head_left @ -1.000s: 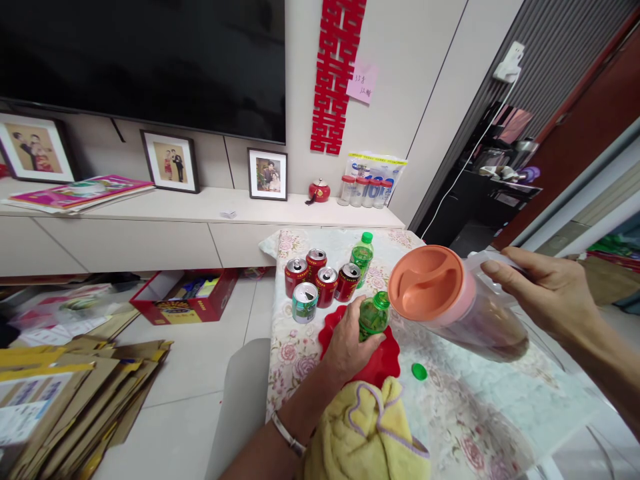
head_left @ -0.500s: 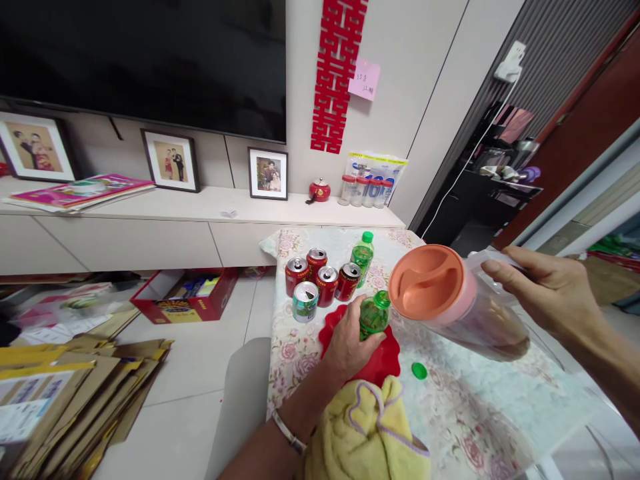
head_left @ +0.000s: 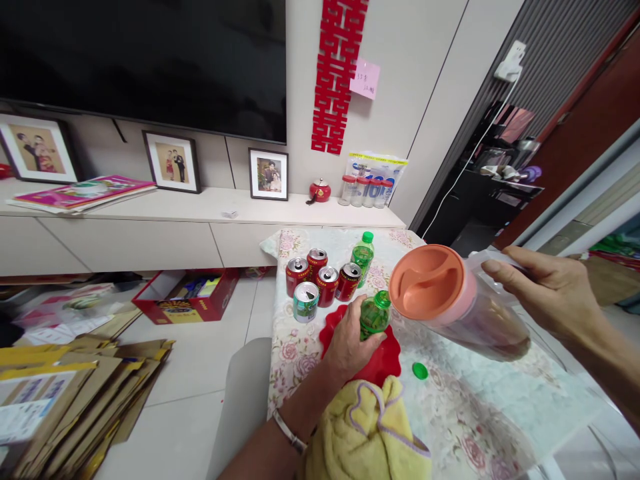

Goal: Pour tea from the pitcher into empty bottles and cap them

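My left hand is wrapped around an uncapped green plastic bottle standing over a red scalloped plate. In my right hand is the handle of a clear pitcher with an orange lid. The pitcher is tilted, its lid end close beside the bottle's mouth, and brown liquid lies in its lower end. Whether any liquid is flowing I cannot tell. A green bottle cap lies on the tablecloth right of the plate. Close to my left forearm is a crumpled yellow towel.
Several red drink cans and one teal can stand left of a capped green bottle on the flowered tablecloth. Behind runs a white cabinet with picture frames. Flattened cardboard and a red box occupy the floor.
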Tool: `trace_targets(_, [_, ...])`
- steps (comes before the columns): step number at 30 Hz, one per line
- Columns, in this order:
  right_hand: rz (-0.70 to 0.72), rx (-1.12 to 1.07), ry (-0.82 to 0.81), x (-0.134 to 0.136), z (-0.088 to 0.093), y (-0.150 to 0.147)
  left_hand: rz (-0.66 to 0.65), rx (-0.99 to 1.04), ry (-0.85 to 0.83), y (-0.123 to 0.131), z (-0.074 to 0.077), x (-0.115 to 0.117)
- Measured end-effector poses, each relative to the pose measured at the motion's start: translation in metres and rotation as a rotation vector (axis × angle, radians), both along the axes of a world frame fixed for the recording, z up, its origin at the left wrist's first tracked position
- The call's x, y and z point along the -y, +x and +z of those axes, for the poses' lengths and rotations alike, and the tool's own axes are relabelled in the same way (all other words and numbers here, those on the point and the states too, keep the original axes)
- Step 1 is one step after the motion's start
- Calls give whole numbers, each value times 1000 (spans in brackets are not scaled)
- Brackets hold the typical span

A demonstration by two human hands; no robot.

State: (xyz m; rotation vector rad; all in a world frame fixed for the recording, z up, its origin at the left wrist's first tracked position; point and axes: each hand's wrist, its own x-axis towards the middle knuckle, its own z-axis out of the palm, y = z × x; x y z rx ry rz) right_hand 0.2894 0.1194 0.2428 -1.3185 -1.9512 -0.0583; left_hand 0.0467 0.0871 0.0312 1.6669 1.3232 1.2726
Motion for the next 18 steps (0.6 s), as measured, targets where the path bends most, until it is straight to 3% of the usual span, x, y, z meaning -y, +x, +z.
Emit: trace_targets(18, [6,21,10,-2,-3,6,3,6,13,1,-3,0])
